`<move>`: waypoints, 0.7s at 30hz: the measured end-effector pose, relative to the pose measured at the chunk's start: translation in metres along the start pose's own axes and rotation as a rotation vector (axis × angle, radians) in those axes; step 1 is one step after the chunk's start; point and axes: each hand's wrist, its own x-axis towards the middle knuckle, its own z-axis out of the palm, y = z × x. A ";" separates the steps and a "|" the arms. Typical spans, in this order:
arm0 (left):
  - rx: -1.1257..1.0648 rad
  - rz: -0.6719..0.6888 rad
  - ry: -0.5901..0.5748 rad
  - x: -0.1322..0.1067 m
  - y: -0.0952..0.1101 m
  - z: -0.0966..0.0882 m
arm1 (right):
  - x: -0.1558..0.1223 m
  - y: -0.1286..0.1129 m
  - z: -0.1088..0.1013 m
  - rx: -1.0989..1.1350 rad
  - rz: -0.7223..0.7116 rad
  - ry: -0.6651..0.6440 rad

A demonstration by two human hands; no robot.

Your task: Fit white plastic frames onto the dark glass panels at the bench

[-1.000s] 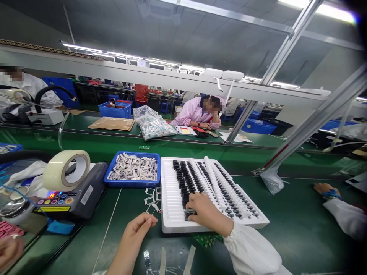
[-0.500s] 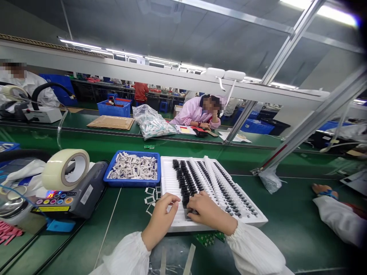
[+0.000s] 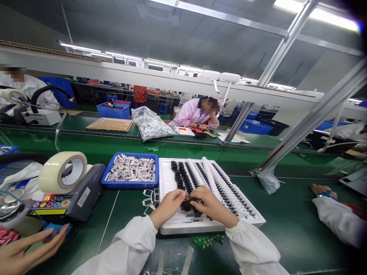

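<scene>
Head view: your left hand and right hand have closed in on each other, and their fingertips now meet on a clump of black parts. The clump sits near the close end of the rows in the white tray, at 12 o'clock from you. Half a second ago your hands lay side by side on the tray, a little apart, over a single spot in the rows; now they are together, and your fingers hide how many parts lie between them. The tray itself sits on the green mat where it was. At 11 o'clock, the blue bin holds a heap of small white frames, and a few loose frames lie on the mat just left of the tray. The tape roll stands on the dispenser at 10 o'clock. A co-worker's hand has reached in at 8 o'clock, well apart from yours, and another co-worker's hand rests on the mat at 3 o'clock
</scene>
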 end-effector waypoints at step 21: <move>-1.002 -0.258 0.285 -0.004 0.018 0.005 | 0.035 -0.039 0.020 0.040 0.186 0.349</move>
